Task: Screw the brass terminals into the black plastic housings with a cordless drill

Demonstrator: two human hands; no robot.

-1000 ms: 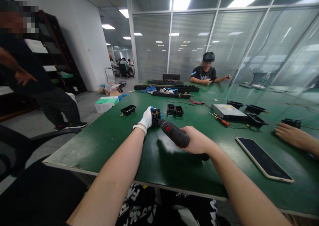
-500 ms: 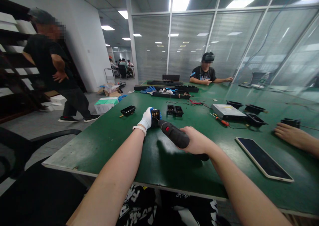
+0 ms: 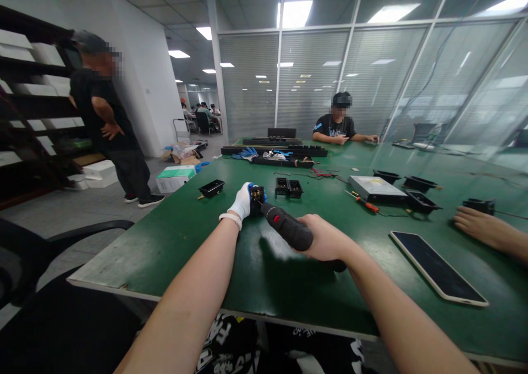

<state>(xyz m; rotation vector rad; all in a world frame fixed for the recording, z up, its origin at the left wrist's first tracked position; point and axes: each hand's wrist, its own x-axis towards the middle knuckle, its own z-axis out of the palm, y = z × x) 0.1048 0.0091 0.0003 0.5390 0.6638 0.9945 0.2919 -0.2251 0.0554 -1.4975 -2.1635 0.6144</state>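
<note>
My left hand (image 3: 243, 201), in a white and blue glove, holds a small black module (image 3: 257, 194) with brass-coloured parts above the green table (image 3: 198, 225). My bare right hand (image 3: 324, 237) is wrapped round the grip of a black power screwdriver (image 3: 286, 226) with a red button. The tool points left, its bit at the module; exact contact of the tip is too small to tell. Two joined black modules (image 3: 289, 187) lie just beyond, and a black housing (image 3: 212, 188) sits to the left.
At the right are a phone (image 3: 438, 268), a silver box (image 3: 376, 188), a red screwdriver (image 3: 365, 203), black housings (image 3: 421, 183) and another person's hand (image 3: 487, 228). Long black strips (image 3: 276, 151) lie at the back. One person sits across; another stands at left.
The standing person at the left has shifted to the right in view. The camera view has tilted slightly. My hands keep the module and the power screwdriver nearly in place.
</note>
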